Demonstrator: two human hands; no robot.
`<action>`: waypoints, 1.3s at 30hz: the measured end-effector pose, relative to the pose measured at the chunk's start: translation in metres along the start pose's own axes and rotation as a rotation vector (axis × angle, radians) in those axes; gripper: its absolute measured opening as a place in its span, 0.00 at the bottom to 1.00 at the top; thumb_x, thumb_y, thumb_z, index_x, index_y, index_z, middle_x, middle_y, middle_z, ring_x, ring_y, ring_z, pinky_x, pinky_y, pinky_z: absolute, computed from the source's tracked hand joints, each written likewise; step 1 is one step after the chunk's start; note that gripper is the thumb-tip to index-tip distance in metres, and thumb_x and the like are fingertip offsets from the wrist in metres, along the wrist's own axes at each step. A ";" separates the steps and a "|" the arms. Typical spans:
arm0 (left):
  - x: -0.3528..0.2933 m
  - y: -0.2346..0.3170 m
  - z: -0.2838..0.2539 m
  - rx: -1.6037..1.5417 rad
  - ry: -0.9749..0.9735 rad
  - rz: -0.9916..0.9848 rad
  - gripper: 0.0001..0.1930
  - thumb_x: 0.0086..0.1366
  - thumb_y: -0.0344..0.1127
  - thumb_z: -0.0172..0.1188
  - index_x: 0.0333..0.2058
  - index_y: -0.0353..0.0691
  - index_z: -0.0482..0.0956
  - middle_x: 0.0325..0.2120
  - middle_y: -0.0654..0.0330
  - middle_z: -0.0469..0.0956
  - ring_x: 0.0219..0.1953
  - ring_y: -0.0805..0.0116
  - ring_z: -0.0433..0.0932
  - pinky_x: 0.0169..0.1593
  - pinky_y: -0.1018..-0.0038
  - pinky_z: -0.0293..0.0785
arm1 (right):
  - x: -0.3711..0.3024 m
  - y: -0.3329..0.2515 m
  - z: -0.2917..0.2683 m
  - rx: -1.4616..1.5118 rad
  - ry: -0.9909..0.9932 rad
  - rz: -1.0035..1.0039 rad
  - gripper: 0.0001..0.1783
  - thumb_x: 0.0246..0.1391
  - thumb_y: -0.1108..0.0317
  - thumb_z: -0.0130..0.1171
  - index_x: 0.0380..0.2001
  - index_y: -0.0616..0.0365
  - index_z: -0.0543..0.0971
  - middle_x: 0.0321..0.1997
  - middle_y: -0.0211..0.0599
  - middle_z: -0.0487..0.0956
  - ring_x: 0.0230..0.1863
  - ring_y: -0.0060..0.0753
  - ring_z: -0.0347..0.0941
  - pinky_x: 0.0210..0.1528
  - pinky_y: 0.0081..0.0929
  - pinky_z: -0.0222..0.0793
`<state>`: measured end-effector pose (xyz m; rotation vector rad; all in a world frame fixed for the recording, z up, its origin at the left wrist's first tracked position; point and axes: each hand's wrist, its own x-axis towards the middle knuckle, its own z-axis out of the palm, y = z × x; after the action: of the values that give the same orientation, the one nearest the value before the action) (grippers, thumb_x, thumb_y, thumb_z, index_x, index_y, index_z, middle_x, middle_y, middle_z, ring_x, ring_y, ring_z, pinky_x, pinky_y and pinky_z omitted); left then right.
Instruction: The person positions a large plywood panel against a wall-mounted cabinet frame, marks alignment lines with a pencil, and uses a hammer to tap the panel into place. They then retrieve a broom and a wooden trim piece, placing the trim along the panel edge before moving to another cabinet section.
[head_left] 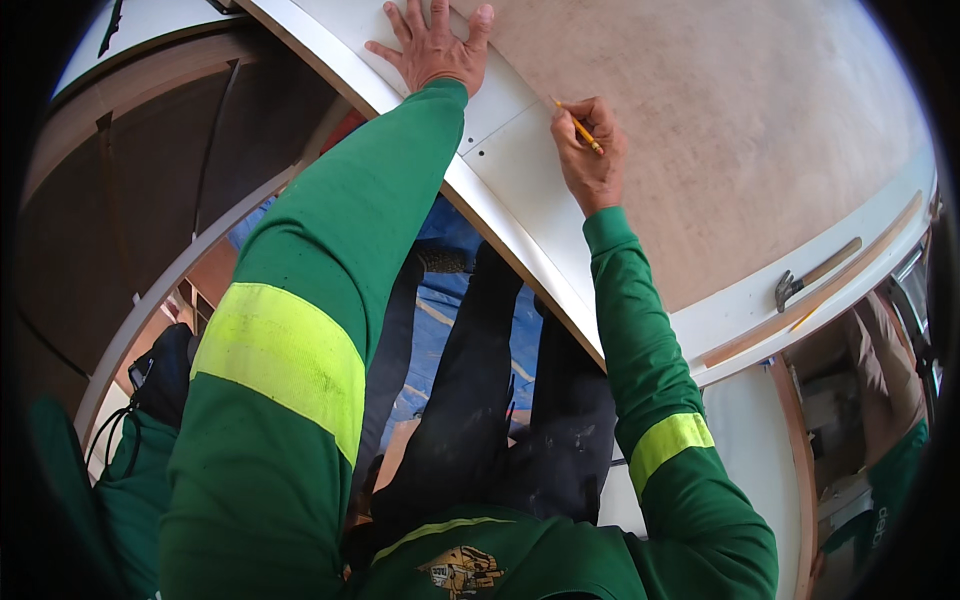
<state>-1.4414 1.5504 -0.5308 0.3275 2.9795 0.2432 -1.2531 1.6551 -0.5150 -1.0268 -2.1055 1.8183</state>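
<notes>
My left hand point(432, 45) lies palm down on a white strip point(492, 90) at the top edge of the view, fingers spread and holding nothing. My right hand point(592, 160) grips a yellow pencil point(579, 127). Its tip sits by the seam where the white surface meets a brown, smudged panel point(700, 150). Between my hands, a thin line crosses the white surface, with two small dark holes point(476, 147) close to the front edge.
A claw hammer point(818, 272) rests on the white border at the right, beside a long wooden strip point(870, 275). Blue sheeting point(432, 325) covers the floor below, around dark-trousered legs. Another person in a green top point(897, 480) is at the far right. Dark panels point(150, 170) stand at the left.
</notes>
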 end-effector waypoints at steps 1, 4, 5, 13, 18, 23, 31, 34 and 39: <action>0.000 -0.001 -0.001 -0.012 0.003 0.002 0.44 0.69 0.75 0.34 0.75 0.55 0.49 0.77 0.56 0.44 0.78 0.49 0.35 0.70 0.29 0.22 | -0.001 -0.004 -0.001 -0.030 -0.014 0.005 0.05 0.59 0.71 0.62 0.33 0.60 0.76 0.29 0.28 0.77 0.31 0.17 0.71 0.37 0.19 0.71; 0.001 -0.002 -0.003 -0.034 0.008 0.014 0.44 0.69 0.74 0.35 0.75 0.55 0.49 0.77 0.57 0.45 0.78 0.48 0.35 0.70 0.30 0.22 | -0.001 -0.004 0.000 -0.026 -0.041 0.020 0.05 0.59 0.71 0.62 0.32 0.59 0.76 0.28 0.28 0.77 0.31 0.17 0.70 0.36 0.19 0.71; 0.000 -0.002 -0.002 -0.036 0.015 0.015 0.44 0.69 0.74 0.35 0.75 0.55 0.49 0.77 0.57 0.45 0.78 0.48 0.35 0.70 0.30 0.22 | -0.001 -0.003 0.000 -0.009 -0.046 0.026 0.05 0.59 0.71 0.62 0.32 0.59 0.76 0.28 0.28 0.77 0.31 0.17 0.70 0.36 0.20 0.71; 0.001 -0.003 0.004 -0.001 0.042 0.013 0.43 0.70 0.73 0.37 0.75 0.56 0.50 0.76 0.56 0.45 0.78 0.48 0.36 0.70 0.29 0.21 | -0.001 -0.004 -0.001 -0.057 -0.037 0.021 0.05 0.60 0.72 0.62 0.33 0.60 0.76 0.29 0.29 0.79 0.31 0.17 0.72 0.37 0.20 0.72; 0.002 -0.001 0.001 -0.003 0.024 0.007 0.43 0.69 0.73 0.36 0.75 0.56 0.49 0.77 0.57 0.45 0.78 0.49 0.35 0.70 0.30 0.20 | -0.001 -0.008 -0.001 -0.057 -0.022 0.007 0.05 0.59 0.71 0.62 0.33 0.60 0.77 0.28 0.29 0.78 0.30 0.18 0.72 0.35 0.20 0.72; 0.002 0.003 -0.005 -0.011 -0.015 -0.004 0.43 0.69 0.74 0.34 0.76 0.57 0.47 0.77 0.58 0.43 0.78 0.50 0.34 0.70 0.31 0.19 | -0.001 -0.006 -0.001 -0.051 -0.018 0.001 0.06 0.57 0.71 0.63 0.33 0.60 0.77 0.25 0.30 0.78 0.28 0.18 0.71 0.33 0.20 0.71; 0.002 0.001 -0.004 -0.016 -0.018 -0.015 0.44 0.69 0.75 0.33 0.76 0.57 0.47 0.77 0.58 0.42 0.78 0.50 0.33 0.71 0.31 0.20 | -0.002 0.003 0.003 -0.053 0.034 -0.065 0.05 0.57 0.70 0.63 0.33 0.59 0.77 0.24 0.30 0.78 0.27 0.19 0.72 0.32 0.20 0.71; 0.001 0.003 -0.004 -0.008 -0.032 -0.016 0.44 0.69 0.75 0.33 0.76 0.57 0.47 0.77 0.57 0.42 0.78 0.50 0.33 0.71 0.31 0.20 | -0.002 0.002 0.001 -0.066 0.003 -0.060 0.05 0.57 0.71 0.63 0.33 0.59 0.77 0.24 0.30 0.77 0.27 0.19 0.72 0.32 0.20 0.71; 0.001 0.001 -0.003 0.008 -0.023 -0.018 0.44 0.69 0.75 0.33 0.76 0.57 0.46 0.77 0.57 0.42 0.78 0.50 0.33 0.71 0.31 0.19 | -0.002 0.003 0.003 -0.050 0.015 -0.046 0.05 0.57 0.72 0.63 0.33 0.59 0.77 0.24 0.30 0.77 0.27 0.18 0.72 0.32 0.19 0.71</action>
<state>-1.4427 1.5515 -0.5280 0.3020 2.9599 0.2241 -1.2515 1.6518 -0.5180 -0.9915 -2.1585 1.7397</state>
